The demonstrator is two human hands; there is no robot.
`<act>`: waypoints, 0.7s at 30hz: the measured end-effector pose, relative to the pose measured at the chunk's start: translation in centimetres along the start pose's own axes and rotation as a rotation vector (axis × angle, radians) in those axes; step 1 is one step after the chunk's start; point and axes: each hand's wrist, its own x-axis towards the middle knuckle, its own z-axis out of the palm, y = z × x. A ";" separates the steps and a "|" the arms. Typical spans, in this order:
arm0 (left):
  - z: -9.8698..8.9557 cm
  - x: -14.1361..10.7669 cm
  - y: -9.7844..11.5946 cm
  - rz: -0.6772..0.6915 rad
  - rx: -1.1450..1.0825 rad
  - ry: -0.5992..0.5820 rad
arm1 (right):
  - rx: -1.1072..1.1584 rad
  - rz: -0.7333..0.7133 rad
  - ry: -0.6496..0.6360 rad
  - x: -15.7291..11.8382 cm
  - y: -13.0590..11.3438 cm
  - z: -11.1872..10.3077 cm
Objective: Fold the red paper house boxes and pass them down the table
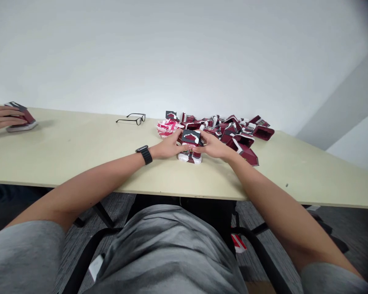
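Note:
A small maroon paper house (190, 137) with a dark roof and white snow-like edging stands upright on the table. My left hand (169, 146) grips it from the left, the thumb across its front. From the right side my right hand (214, 145) grips the same house, its thumb meeting the other near the front. Fingers behind the house are partly hidden. Just beyond my left hand sits a bundle of red-and-white striped pieces (168, 128). A heap of similar maroon card pieces (233, 130), some folded open like boxes, lies behind and beside my right hand.
Black-framed glasses (138, 120) lie at the back of the pale table (88, 151), near the wall. At the far left, another person's hand (3, 117) rests on a similar maroon house (27, 118). A tiny dark bit (287, 185) lies near the front right edge.

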 end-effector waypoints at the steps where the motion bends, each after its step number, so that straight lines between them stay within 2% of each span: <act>1: 0.1 0.0 -0.1 -0.003 -0.004 0.002 | 0.002 0.000 0.001 0.0 0.0 0.0; 12: 0.3 -0.4 0.4 -0.022 -0.067 0.004 | -0.032 -0.020 -0.021 -0.1 0.3 -0.3; 17: -0.1 0.0 -0.2 0.001 0.019 -0.044 | -0.055 -0.024 -0.024 -0.2 0.2 -0.3; 21: -0.1 0.1 -0.3 0.003 0.070 -0.067 | -0.044 -0.033 0.022 0.1 0.4 0.2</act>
